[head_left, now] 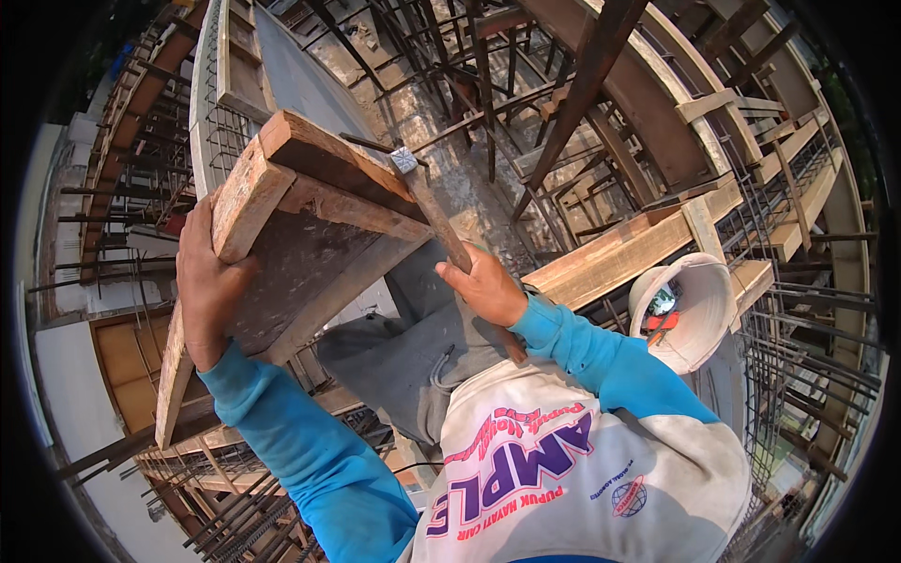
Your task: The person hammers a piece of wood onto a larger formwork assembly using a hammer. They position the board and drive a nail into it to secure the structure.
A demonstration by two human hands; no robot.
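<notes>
My right hand (485, 286) is closed around the wooden handle of a claw hammer (437, 214). The hammer's metal head is up, beside the far corner of a wooden formwork panel (324, 253). That panel is dark board framed with rough timber battens, tilted up in front of my legs. My left hand (208, 281) grips its left batten (246, 202), fingers over the outer edge and thumb on the inner side. Whether the hammer head touches the panel, I cannot tell.
A white bucket (706, 314) holding a red-handled item hangs or stands at the right by a timber beam (638, 246). Steel rebar (798, 357) juts out at the right. Dark props (587, 94) and formwork rise ahead, with ground far below.
</notes>
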